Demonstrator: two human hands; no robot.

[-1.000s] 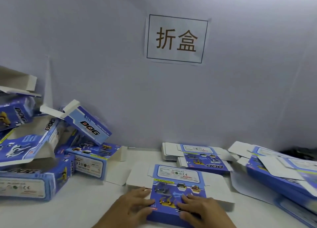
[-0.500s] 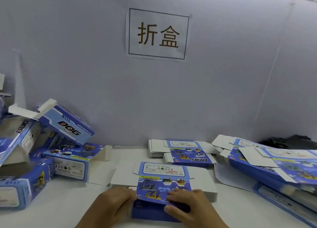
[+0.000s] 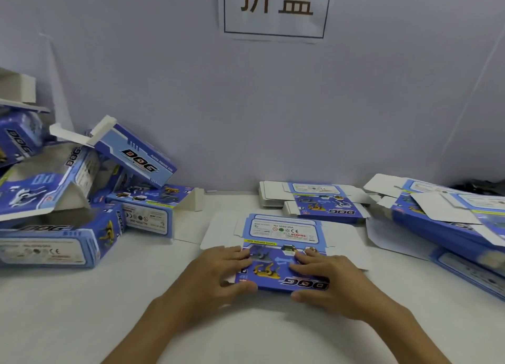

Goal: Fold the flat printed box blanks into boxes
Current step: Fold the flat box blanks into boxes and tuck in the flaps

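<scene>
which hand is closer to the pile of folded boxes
Left. The left hand grips the near-left edge of the box blank, on the side facing the pile of folded boxes. The right hand grips the blank's right part, farther away.

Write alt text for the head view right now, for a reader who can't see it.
Both hands, left hand and right hand, grip a flat blue printed box blank on a white table. Folded boxes are piled at the left, stacks of blanks lie behind and right, and a paper sign hangs on the wall.
</scene>
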